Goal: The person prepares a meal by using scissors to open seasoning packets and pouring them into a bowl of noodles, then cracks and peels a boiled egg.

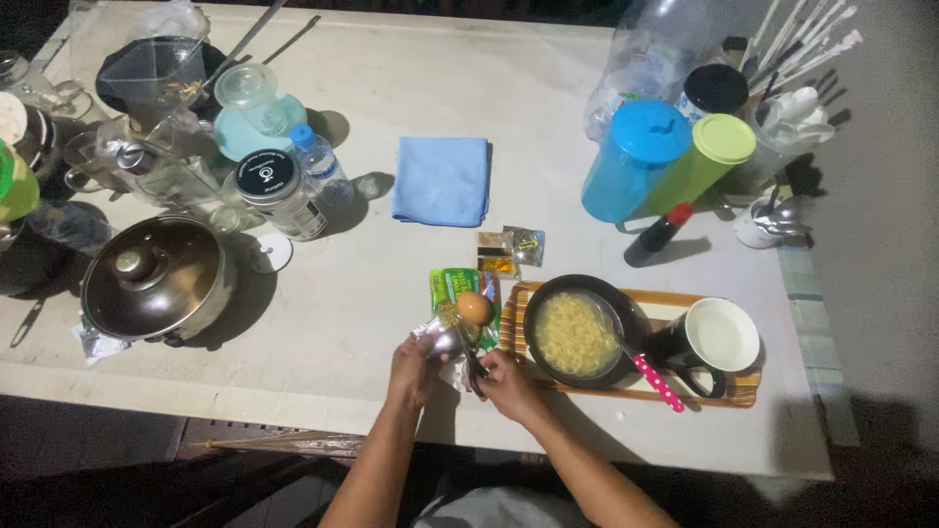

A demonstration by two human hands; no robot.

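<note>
Overhead view of a broad white bench (411,117) carrying cooking things, listed from largest to smallest. At the left stands a round steel pot with a glass lid (156,282). At the right, a slatted wooden tray (685,298) bears a black bowl of pale yellow noodles (577,334), with a pink dotted utensil handle (657,382) at its rim and a black mug with a white inside (712,340) just beside it. Behind the tray stand a blue lidded jug (634,158) and a green lidded tumbler (706,161); a folded blue cloth (442,180) lies near the centre. A brown egg (473,307) rests on a green noodle wrapper (460,288) to the left of the tray. At the near edge, the left hand (415,368) has its grip closed on a crumpled silver foil packet (445,342), while the right hand (509,383) has its grip closed on dark-handled scissors (473,366), whose blades meet the packet. Two small seasoning sachets (509,249) lie between cloth and tray.
</note>
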